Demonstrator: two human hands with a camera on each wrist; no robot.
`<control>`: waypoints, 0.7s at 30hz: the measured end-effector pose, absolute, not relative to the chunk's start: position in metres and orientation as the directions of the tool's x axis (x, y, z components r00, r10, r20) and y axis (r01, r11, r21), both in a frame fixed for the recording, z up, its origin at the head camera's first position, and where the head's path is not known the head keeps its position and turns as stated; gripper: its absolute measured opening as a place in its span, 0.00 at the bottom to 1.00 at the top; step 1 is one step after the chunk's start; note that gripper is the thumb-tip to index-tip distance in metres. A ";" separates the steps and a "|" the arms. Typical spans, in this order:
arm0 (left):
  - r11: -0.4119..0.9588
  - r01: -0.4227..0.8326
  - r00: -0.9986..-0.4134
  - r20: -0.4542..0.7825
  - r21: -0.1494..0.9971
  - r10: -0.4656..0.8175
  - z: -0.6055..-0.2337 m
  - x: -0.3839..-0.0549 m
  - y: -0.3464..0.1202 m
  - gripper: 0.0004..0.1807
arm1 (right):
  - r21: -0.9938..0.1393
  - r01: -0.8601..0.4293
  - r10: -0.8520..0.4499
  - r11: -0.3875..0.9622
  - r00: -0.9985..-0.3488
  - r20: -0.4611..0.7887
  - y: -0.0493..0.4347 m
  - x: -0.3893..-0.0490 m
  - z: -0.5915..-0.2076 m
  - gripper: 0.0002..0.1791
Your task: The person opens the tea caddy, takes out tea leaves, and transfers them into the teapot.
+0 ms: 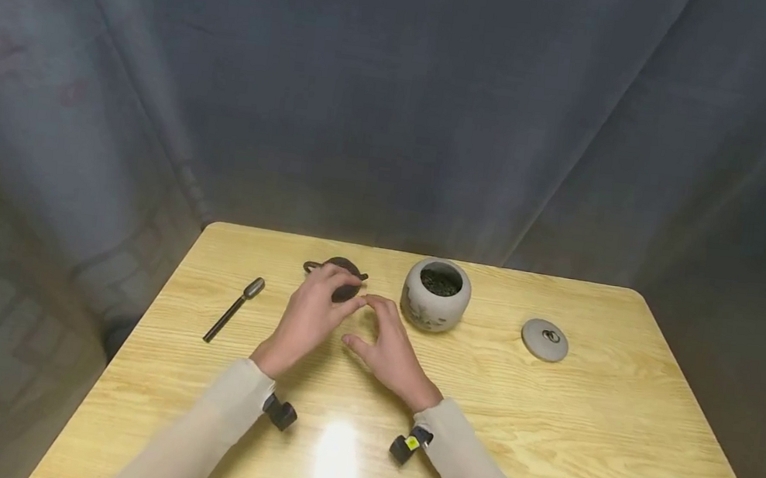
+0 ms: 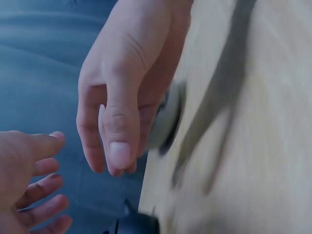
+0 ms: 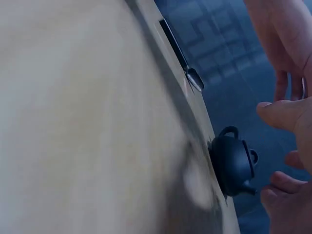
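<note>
My left hand point(image 1: 313, 306) hovers in front of a small dark teapot point(image 3: 231, 163) and partly covers it in the head view. Its fingers are loosely bent, with nothing between them. To its right, my right hand point(image 1: 393, 353) is held over the table with thumb and fingers apart, also holding nothing. The tips of both hands come close together and overlap in the head view. Just beyond the right hand stands a round grey-white jar point(image 1: 433, 307), uncovered, with dark loose leaves inside. In the right wrist view the teapot sits upright with its lid on.
A spoon point(image 1: 235, 309) with a long dark handle lies on the left of the wooden table point(image 1: 586, 439). Off to the right is a round grey lid point(image 1: 545, 340) with a ring-like knob. Dark curtains point(image 1: 396, 116) hang close behind the table and along its sides.
</note>
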State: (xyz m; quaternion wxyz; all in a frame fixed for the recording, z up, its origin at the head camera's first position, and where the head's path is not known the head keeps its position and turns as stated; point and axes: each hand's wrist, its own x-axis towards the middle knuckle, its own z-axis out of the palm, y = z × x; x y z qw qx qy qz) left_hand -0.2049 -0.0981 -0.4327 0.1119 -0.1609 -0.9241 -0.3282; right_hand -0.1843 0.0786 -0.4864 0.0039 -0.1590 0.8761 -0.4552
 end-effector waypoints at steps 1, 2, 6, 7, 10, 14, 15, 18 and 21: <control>0.716 0.374 -0.922 0.317 0.589 0.221 -0.434 -0.201 -0.094 0.20 | -0.797 -0.279 -0.290 0.536 -0.947 0.136 0.084 -0.179 -0.486 0.39; 0.699 0.377 -0.922 0.320 0.608 0.219 -0.436 -0.198 -0.090 0.21 | -0.796 -0.279 -0.292 0.538 -0.947 0.134 0.090 -0.174 -0.486 0.38; 0.620 0.373 -0.927 0.310 0.690 0.213 -0.445 -0.193 -0.071 0.26 | -0.803 -0.251 -0.282 0.540 -0.953 0.108 0.117 -0.160 -0.482 0.37; 0.604 0.361 -0.932 0.294 0.711 0.212 -0.447 -0.193 -0.066 0.27 | -0.805 -0.240 -0.277 0.543 -0.956 0.098 0.124 -0.158 -0.482 0.37; 0.553 0.311 -0.950 0.232 0.773 0.210 -0.455 -0.196 -0.051 0.32 | -0.810 -0.211 -0.263 0.548 -0.962 0.073 0.143 -0.154 -0.481 0.36; 0.493 0.255 -0.962 0.169 0.832 0.214 -0.464 -0.205 -0.031 0.41 | -0.819 -0.173 -0.231 0.547 -0.972 0.051 0.170 -0.149 -0.480 0.35; 0.485 0.251 -0.962 0.162 0.837 0.217 -0.466 -0.207 -0.025 0.43 | -0.824 -0.162 -0.220 0.543 -0.974 0.047 0.176 -0.148 -0.480 0.35; 0.468 0.249 -0.960 0.154 0.848 0.232 -0.471 -0.216 -0.011 0.49 | -0.832 -0.120 -0.181 0.541 -0.983 0.024 0.194 -0.144 -0.479 0.35; 0.460 0.249 -0.959 0.149 0.852 0.242 -0.473 -0.226 0.002 0.54 | -0.838 -0.075 -0.137 0.540 -0.991 0.000 0.210 -0.141 -0.478 0.35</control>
